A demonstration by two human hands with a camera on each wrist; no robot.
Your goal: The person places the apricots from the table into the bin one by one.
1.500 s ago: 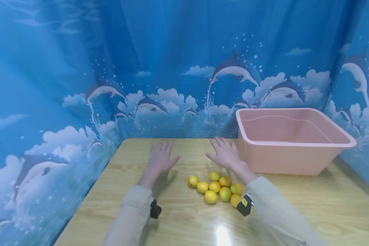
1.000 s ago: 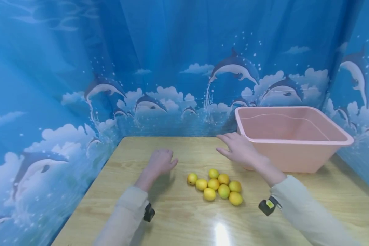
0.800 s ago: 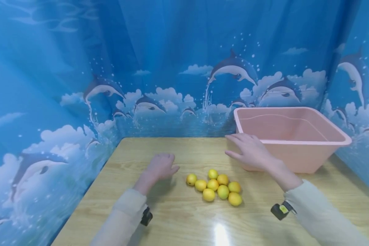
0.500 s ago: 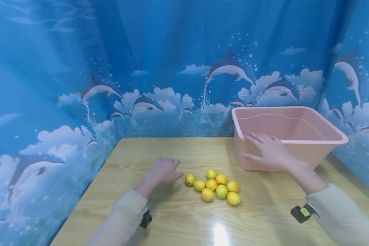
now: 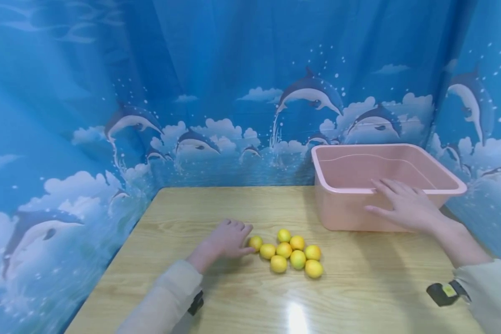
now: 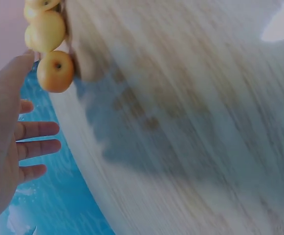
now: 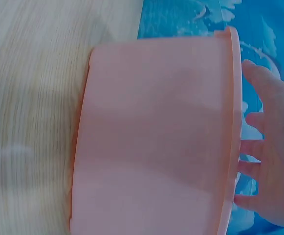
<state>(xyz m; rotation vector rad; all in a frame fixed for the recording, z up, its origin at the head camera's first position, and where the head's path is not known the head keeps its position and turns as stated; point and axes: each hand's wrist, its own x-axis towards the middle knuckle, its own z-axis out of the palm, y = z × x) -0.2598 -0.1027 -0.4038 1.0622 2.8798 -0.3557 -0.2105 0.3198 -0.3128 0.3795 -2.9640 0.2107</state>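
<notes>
A cluster of several small yellow-orange fruits (image 5: 284,250) lies on the wooden table, some with a greenish tint. My left hand (image 5: 229,239) hovers at the left end of the cluster, thumb and fingers at the leftmost fruit (image 5: 256,243). In the left wrist view that fruit (image 6: 55,73) shows a dark stem spot, and the fingers are spread with nothing between them. My right hand (image 5: 409,208) is held in front of the pink plastic tub (image 5: 346,211), fingers extended. Its fingertips overlap the tub's rim (image 7: 235,112) in the right wrist view.
The wooden table (image 5: 183,213) reaches back to a blue curtain (image 5: 234,83) printed with dolphins, which also hangs along both sides. The tub stands at the back right of the table. Each wrist carries a small black camera (image 5: 442,293).
My right hand has moved right, from beyond the fruits to the tub's front. My left hand drew back, then came right to the leftmost fruit. The view has shifted slightly.
</notes>
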